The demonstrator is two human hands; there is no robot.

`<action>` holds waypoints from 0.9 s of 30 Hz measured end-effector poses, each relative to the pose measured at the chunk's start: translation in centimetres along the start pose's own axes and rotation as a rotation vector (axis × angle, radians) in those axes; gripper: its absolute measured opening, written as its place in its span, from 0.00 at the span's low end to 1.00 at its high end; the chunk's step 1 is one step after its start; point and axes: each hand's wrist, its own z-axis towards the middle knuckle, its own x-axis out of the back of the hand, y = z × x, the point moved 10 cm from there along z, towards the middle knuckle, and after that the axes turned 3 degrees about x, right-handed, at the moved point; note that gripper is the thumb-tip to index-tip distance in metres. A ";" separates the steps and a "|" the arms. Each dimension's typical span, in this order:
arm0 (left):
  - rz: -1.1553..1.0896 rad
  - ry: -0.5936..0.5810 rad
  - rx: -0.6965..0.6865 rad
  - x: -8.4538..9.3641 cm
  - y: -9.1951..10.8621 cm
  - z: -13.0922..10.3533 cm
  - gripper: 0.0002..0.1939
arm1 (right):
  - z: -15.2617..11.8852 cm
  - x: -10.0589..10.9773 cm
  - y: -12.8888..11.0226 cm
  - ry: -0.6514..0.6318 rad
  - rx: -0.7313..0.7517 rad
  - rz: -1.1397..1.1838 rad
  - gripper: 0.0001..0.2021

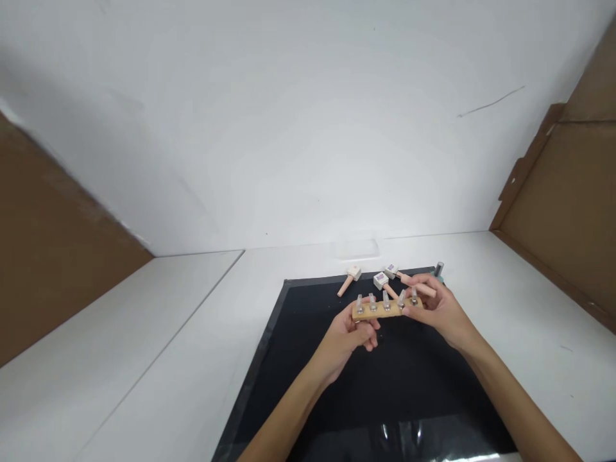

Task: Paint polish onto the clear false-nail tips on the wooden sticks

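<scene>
A wooden strip (380, 310) carries several clear nail tips on small round metal bases, standing in a row. My left hand (349, 337) holds its left end, with the thumb in front and fingers curled beneath and behind. My right hand (436, 305) grips the right end, thumb along the front edge. A pinkish stick-like shape crosses by the right fingers; whether it is a cap or a finger I cannot tell. Behind the strip lie a white nail polish bottle (380, 280) with a long pink cap and another white bottle (391, 271), partly hidden by my right hand.
Another white bottle with a pink cap (347, 280) lies at the back of the black mat (308, 359). A grey-capped bottle (438, 269) stands behind my right hand. A clear shallow tray (357, 249) sits near the white wall. Brown cardboard panels (563, 212) flank the white table.
</scene>
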 end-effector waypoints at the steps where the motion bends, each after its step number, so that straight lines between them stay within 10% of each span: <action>1: 0.079 -0.014 0.017 0.2 0.1 0.0 0.29 | 0.0 0.3 -0.1 0.010 -0.001 -0.004 0.20; 8: 0.763 0.180 -0.079 5.5 3.2 -0.1 0.15 | -2.0 1.6 1.4 0.008 -0.071 -0.078 0.21; 15: 1.064 0.107 0.014 5.7 0.9 0.1 0.22 | -6.3 1.2 5.4 -0.020 -0.136 -0.177 0.20; 27: 0.798 0.040 0.027 5.2 0.2 0.8 0.12 | -7.4 2.9 4.6 -0.223 -0.180 -0.556 0.29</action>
